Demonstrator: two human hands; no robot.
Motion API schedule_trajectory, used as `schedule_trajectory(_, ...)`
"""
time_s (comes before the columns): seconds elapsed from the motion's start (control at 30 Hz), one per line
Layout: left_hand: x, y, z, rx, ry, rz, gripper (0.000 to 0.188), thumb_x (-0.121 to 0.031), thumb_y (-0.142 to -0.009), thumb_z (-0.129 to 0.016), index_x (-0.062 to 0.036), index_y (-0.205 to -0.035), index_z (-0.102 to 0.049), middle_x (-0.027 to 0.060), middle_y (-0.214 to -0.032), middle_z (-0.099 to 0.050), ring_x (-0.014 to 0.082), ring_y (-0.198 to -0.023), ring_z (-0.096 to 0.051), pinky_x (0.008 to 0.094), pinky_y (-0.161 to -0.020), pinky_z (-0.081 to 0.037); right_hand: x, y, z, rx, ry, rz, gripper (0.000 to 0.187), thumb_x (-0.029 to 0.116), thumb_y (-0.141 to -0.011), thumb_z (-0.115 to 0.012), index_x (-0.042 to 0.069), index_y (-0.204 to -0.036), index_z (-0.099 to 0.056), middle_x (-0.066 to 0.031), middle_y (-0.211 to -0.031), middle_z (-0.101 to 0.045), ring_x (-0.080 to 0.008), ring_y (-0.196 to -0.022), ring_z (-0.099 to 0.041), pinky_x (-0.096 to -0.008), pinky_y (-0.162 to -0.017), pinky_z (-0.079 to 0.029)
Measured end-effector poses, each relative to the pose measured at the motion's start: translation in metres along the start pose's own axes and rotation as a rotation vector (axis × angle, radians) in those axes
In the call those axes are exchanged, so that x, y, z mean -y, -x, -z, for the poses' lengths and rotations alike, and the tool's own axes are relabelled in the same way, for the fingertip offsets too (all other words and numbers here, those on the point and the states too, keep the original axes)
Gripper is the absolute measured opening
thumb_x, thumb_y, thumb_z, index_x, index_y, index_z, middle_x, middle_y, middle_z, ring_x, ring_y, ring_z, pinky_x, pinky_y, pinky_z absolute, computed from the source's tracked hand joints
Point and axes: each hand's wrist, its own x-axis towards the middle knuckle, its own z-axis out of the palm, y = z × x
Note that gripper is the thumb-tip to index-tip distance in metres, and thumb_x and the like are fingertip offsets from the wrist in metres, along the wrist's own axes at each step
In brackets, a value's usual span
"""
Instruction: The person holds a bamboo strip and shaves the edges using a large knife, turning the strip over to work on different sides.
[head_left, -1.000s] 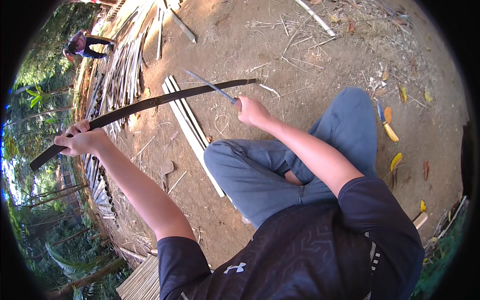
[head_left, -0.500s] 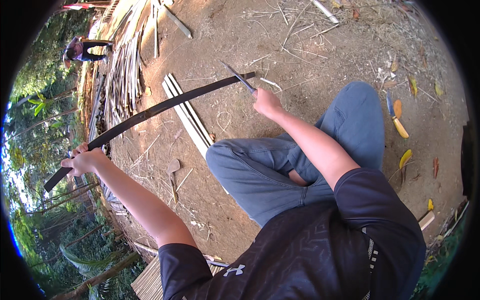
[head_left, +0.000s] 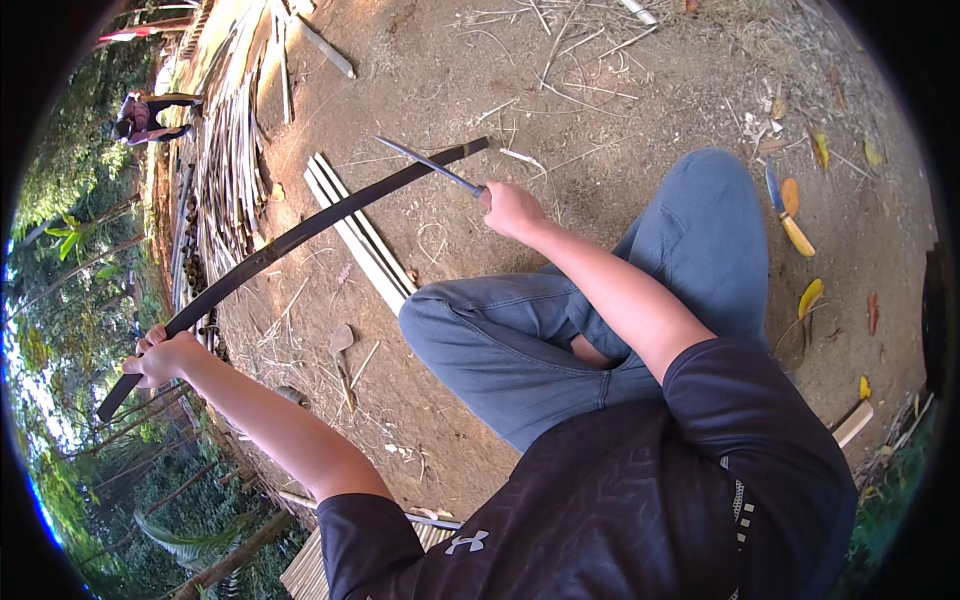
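My left hand (head_left: 162, 358) is closed around the lower end of a long, dark, slightly curved strip (head_left: 300, 230), perhaps bamboo or wood. The strip slants up to the right, its far end raised in front of me. In my right hand (head_left: 513, 211) is a thin-bladed knife (head_left: 428, 162), gripped by its handle with the blade pointing up and left. The blade crosses the strip near its far end; whether it touches cannot be told. Near that end the strip shows a paler patch.
Pale split strips (head_left: 355, 232) lie on the dirt beyond my crossed legs (head_left: 500, 325). A second knife with a yellowish handle (head_left: 795, 235) rests at right. A small trowel-like tool (head_left: 342, 340) lies at left. Farther off are piled poles (head_left: 232, 185) and another person (head_left: 150, 117) bending.
The knife has moved left along the strip, away from its far end, and its blade lies flatter. My left hand and the strip have dropped slightly. The other person has shifted posture.
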Motion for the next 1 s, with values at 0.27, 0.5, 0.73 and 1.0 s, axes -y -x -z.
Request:
schedule_trajectory(0.27,0.004,-0.007,0.009,-0.022,0.015,-0.003,0.036,-0.032,-0.108,-0.041,-0.0031,-0.123,-0.026,0.0020,-0.068,-0.034,0.0143,-0.051,-0.028,0.0308,-0.044,-0.029,0.003,0.002,0.006,0.028,-0.078,-0.094,0.021,0.013,-0.090,-0.059,0.006,-0.109,-0.062,-0.0185,-0.100,-0.070,-0.0364,-0.091,-0.069,-0.0481,-0.077,-0.053)
schedule_trajectory(0.5,-0.004,0.006,-0.004,-0.040,-0.024,0.025,0.047,-0.034,-0.108,-0.039,-0.0039,-0.139,-0.021,0.0013,-0.069,-0.035,0.0137,-0.052,-0.029,0.0310,-0.045,-0.030,-0.067,-0.026,0.003,-0.099,-0.018,-0.270,0.021,0.020,-0.093,-0.057,0.004,-0.106,-0.063,-0.0211,-0.102,-0.070,-0.0382,-0.096,-0.069,-0.0509,-0.082,-0.053)
schedule_trajectory(0.73,-0.005,0.007,0.002,0.001,-0.040,0.037,0.053,-0.032,-0.108,-0.040,-0.0071,-0.147,-0.014,0.0010,-0.069,-0.036,0.0133,-0.051,-0.031,0.0305,-0.045,-0.031,-0.062,-0.006,-0.004,-0.108,-0.111,-0.332,0.023,0.021,-0.093,-0.057,0.004,-0.107,-0.063,-0.0201,-0.100,-0.070,-0.0399,-0.098,-0.066,-0.0505,-0.084,-0.051)
schedule_trajectory(1.0,-0.011,0.012,0.010,-0.036,-0.017,0.033,0.051,-0.030,-0.108,-0.041,-0.0084,-0.147,-0.016,-0.0010,-0.067,-0.034,0.0117,-0.050,-0.030,0.0278,-0.042,-0.029,-0.029,0.007,-0.007,-0.067,-0.108,-0.059,0.018,0.016,-0.092,-0.055,0.003,-0.102,-0.063,-0.0244,-0.095,-0.068,-0.0413,-0.094,-0.066,-0.0501,-0.080,-0.050)
